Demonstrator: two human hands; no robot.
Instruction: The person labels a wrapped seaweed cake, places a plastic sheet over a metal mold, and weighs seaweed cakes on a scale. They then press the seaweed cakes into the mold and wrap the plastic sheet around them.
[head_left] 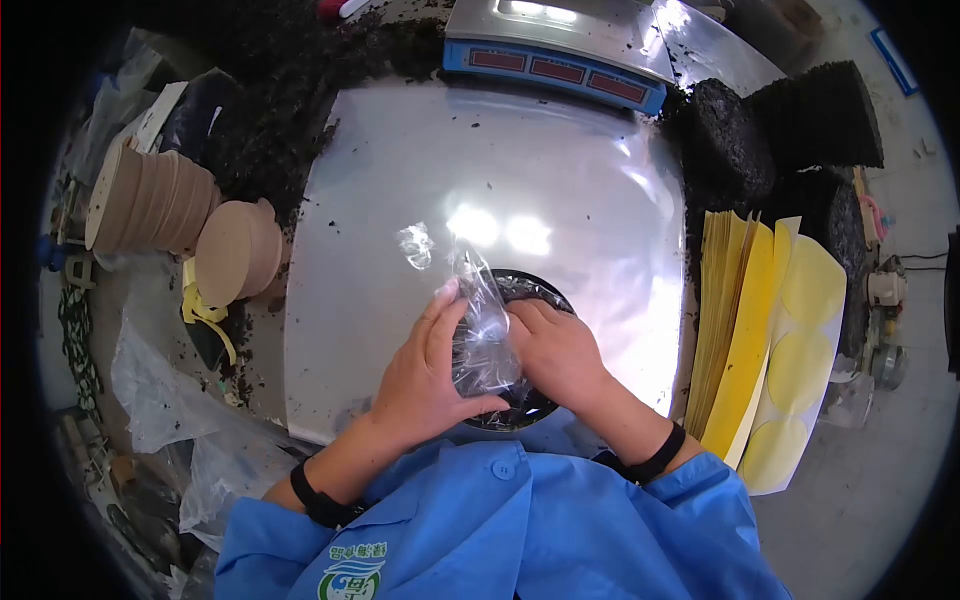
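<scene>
A clear plastic bag stands up, crumpled and shiny, out of a round black container close to my body. My left hand grips the bag from the left, thumb low and fingers up along its side. On the other side, my right hand has its fingers curled down against the plastic inside the rim, and the fingertips are hidden. Dark material shows under the film in the container. A small crumpled piece of clear plastic lies on the metal tabletop beyond my left hand.
A blue digital scale stands at the back. Stacked brown round discs and dark loose flakes lie left. Rightward are yellow sheets, round yellow labels and black compressed blocks. Plastic bags lie at lower left.
</scene>
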